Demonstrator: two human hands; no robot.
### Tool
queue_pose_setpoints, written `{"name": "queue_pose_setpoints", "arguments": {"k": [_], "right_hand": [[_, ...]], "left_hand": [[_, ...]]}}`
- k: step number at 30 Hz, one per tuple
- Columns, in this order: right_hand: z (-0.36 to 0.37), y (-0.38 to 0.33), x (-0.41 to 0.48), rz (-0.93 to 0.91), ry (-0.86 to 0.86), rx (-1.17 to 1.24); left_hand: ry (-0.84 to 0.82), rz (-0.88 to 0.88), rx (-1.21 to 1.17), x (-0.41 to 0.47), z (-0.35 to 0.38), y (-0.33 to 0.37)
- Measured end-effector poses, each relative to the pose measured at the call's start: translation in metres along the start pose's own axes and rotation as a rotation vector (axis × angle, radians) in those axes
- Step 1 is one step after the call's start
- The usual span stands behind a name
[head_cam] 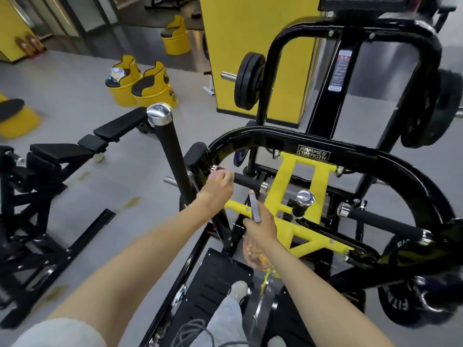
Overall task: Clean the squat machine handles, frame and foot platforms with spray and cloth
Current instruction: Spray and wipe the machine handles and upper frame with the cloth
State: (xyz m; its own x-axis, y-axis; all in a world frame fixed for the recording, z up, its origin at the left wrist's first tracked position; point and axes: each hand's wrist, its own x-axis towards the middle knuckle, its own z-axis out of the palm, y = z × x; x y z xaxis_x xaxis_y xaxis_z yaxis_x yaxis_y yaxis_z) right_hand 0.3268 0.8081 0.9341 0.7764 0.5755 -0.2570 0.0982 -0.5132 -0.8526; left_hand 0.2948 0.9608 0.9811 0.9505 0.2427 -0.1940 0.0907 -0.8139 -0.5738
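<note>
In the head view, your left hand [220,182] had its grip curled over the left end of the left handle [246,181]; I couldn't tell whether a cloth lay under the fingers. Your right hand [261,227] had its grip wrapped tight round the spray bottle [255,255], just nearer. You'd have done best wiping along the whole foam length, rotating round it.

This is a commercial gym. A black-and-yellow plate-loaded machine [250,139] carries a Hammer Strength badge [313,155] and black weight plates [248,83] on chrome pegs. Beside it stands a padded adjustable bench [100,139]. Yellow barrel seats [150,88] sit on the grey floor [75,96] near a yellow pillar [250,46].
</note>
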Motion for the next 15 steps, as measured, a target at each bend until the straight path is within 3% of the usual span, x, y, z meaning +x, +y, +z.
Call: {"name": "queue_pose_setpoints", "arguments": {"k": [4, 6, 10, 15], "right_hand": [[0.006, 0.019, -0.028, 0.053, -0.037, 0.042], [0.008, 0.028, -0.039, 0.105, -0.034, 0.067], [0.014, 0.045, -0.056, 0.199, -0.085, 0.084], [0.033, 0.058, -0.063, 0.335, -0.059, 0.21]], "left_hand": [[0.08, -0.102, -0.337, -0.053, 0.003, 0.026], [-0.064, 0.004, -0.451, -0.065, 0.024, 0.045], [-0.117, 0.062, -0.611, -0.079, 0.053, 0.059], [-0.334, 0.068, -0.639, -0.088, 0.063, 0.063]]}}
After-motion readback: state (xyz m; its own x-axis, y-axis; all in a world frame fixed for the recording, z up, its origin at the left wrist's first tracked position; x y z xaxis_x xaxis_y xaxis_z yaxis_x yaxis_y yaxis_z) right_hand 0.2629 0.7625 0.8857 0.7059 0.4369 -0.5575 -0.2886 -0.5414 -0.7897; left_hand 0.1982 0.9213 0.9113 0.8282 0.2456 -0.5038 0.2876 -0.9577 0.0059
